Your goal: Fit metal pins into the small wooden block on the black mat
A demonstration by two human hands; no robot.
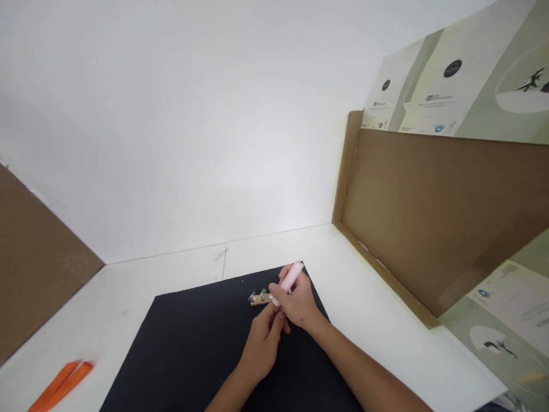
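Note:
My right hand (299, 300) is closed around a pale pink, stick-shaped tool (292, 276), which slants from upper right to lower left. Its exact kind does not show. Just below, my left hand (262, 342) is pinched close to the tool's lower end; whatever lies between its fingers is hidden. A short light-wood strip (257, 300) with metal hardware, apparently screws or bolts, shows immediately left of my fingers. Its right end disappears behind my hands. Under both hands lies a black mat (193, 337).
Orange tongs or a similar two-armed item (62, 388) lie at the lower left on the white table (107, 320). Behind rises a white wall (206, 126). Brown cardboard panels (429, 200) stand on the right, with another brown panel (38, 269) at the left.

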